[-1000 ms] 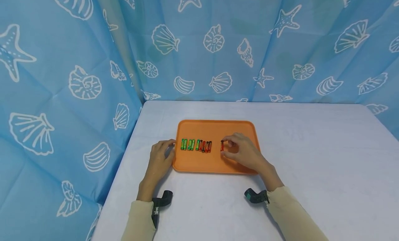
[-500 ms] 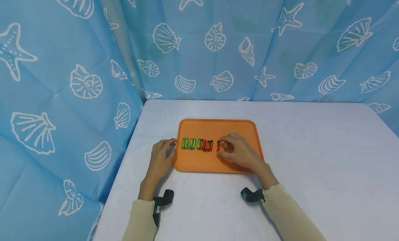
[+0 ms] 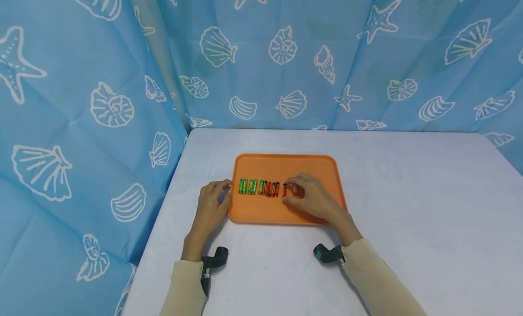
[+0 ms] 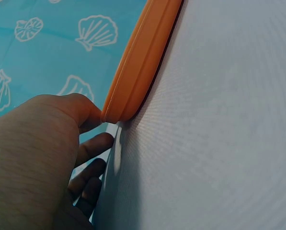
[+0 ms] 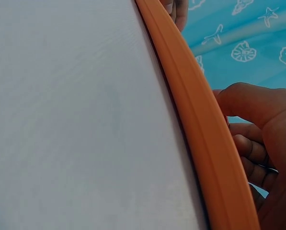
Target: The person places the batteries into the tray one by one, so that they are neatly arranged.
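My right hand [image 3: 312, 197] pinches a red battery [image 3: 284, 190] by its two ends between thumb and forefinger, low over the orange tray [image 3: 261, 212]. Just left of it lies a row of red batteries [image 3: 273, 190], with a small gap between. Further left are several green batteries [image 3: 243, 186], some in pairs, all standing lengthwise to the viewer. At the tray's left rim my left hand [image 3: 211, 204] rests with loosely bent fingers; in the left wrist view its thumb [image 4: 87, 108] touches the tray's corner. The tray wall hides most of the held battery in the right wrist view.
A white cloth [image 3: 408, 207] covers the table beneath the tray. Blue curtains [image 3: 261, 71] with shell and starfish prints hang behind and on the left. Black wrist-worn devices [image 3: 215, 258] sit at both sleeves.
My right hand has slid leftward with the red battery, narrowing the gap to the red row. The left hand has stayed at the tray's left rim.
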Demonstrator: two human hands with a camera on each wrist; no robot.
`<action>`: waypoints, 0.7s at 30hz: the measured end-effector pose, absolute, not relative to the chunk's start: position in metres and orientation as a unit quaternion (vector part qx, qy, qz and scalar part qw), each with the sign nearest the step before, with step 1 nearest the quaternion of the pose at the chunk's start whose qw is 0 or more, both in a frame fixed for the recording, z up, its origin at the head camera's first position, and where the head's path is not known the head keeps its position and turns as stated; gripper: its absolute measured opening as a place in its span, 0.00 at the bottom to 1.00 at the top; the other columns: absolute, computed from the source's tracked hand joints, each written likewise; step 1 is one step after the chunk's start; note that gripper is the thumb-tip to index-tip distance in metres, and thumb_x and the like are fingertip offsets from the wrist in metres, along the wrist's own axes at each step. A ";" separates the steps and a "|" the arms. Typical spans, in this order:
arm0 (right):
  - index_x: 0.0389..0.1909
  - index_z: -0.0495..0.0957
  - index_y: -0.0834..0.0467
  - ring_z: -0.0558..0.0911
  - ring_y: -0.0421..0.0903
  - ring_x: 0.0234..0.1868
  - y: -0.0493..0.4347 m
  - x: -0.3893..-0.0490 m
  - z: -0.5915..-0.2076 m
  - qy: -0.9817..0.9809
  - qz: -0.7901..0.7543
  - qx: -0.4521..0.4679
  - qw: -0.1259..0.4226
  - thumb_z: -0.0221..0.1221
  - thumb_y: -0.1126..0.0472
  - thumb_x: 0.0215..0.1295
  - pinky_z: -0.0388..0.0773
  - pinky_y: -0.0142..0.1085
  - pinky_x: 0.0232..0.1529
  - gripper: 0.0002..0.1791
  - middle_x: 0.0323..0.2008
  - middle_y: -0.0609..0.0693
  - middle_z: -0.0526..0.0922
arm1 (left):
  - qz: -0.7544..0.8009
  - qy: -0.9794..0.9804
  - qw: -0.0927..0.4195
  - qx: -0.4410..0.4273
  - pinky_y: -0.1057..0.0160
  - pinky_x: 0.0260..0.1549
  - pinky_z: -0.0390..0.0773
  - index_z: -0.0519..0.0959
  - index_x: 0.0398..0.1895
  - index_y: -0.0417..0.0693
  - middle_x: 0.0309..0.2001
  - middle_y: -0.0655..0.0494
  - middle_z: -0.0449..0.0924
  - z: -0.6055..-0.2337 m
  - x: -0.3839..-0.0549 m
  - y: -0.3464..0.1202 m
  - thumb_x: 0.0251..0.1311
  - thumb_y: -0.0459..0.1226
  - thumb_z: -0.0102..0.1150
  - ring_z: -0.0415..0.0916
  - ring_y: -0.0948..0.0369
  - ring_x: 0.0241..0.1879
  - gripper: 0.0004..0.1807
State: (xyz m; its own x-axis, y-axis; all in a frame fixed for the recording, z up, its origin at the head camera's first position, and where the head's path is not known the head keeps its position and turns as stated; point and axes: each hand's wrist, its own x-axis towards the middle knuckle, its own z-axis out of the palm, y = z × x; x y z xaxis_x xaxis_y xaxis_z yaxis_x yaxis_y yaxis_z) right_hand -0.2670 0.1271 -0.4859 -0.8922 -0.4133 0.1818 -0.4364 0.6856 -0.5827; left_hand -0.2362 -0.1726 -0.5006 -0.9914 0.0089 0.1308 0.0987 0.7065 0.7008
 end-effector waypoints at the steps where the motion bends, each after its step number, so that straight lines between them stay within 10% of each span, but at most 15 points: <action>1: 0.51 0.81 0.53 0.70 0.45 0.40 0.126 -0.267 -0.486 -0.917 0.324 0.231 0.018 0.71 0.49 0.59 0.67 0.41 0.42 0.22 0.34 0.44 0.72 | -0.381 -0.922 0.058 -0.029 0.44 0.68 0.62 0.75 0.65 0.52 0.61 0.51 0.72 -0.501 -0.236 -0.173 0.72 0.40 0.52 0.58 0.50 0.69 0.20; 21: 0.48 0.81 0.57 0.69 0.45 0.37 0.120 -0.272 -0.490 -0.912 0.327 0.248 0.021 0.71 0.52 0.60 0.63 0.43 0.46 0.19 0.32 0.46 0.72 | -0.387 -0.919 0.066 -0.037 0.44 0.68 0.62 0.75 0.64 0.51 0.60 0.51 0.72 -0.500 -0.236 -0.173 0.72 0.39 0.52 0.59 0.49 0.68 0.19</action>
